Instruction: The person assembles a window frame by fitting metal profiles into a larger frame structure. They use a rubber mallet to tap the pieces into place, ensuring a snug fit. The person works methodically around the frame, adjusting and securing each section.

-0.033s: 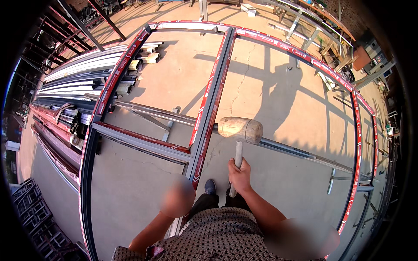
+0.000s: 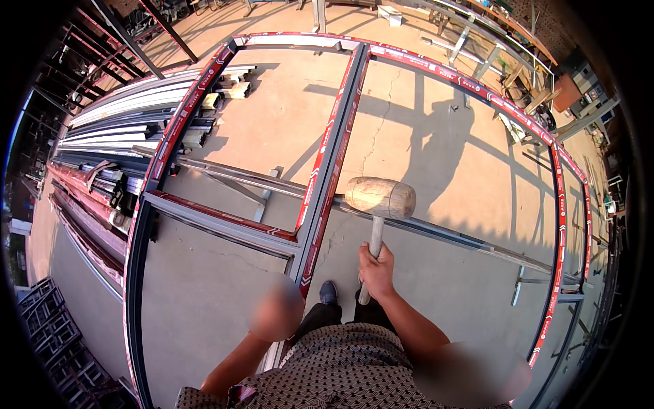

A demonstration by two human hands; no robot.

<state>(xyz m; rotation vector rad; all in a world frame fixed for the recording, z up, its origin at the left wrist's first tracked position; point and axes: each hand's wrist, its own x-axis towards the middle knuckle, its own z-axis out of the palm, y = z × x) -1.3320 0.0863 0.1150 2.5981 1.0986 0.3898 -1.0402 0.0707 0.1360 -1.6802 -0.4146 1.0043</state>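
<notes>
In my right hand (image 2: 377,271) is the handle of a wooden mallet (image 2: 380,197), the fingers wrapped round it below the head. The barrel-shaped head is held in front of me, just right of the middle bar (image 2: 338,136) of a large window frame. My left hand (image 2: 276,312) is at the near part of that bar; a blur covers its fingers, so its grip does not show. The frame (image 2: 139,273) is dark grey with red and white protective film and spreads widely around me. A crossbar (image 2: 225,221) joins the middle bar on the left.
Metal support rails (image 2: 470,240) run beneath the frame. Long profiles (image 2: 122,112) lie stacked on the floor at the left, near red-wrapped bundles (image 2: 88,211). A rack of dark bars (image 2: 65,341) stands lower left. Benches and equipment (image 2: 582,88) are at the far right.
The mallet and my right hand have shifted slightly to the right, with the head a little farther away. My left hand and the frame stay put.
</notes>
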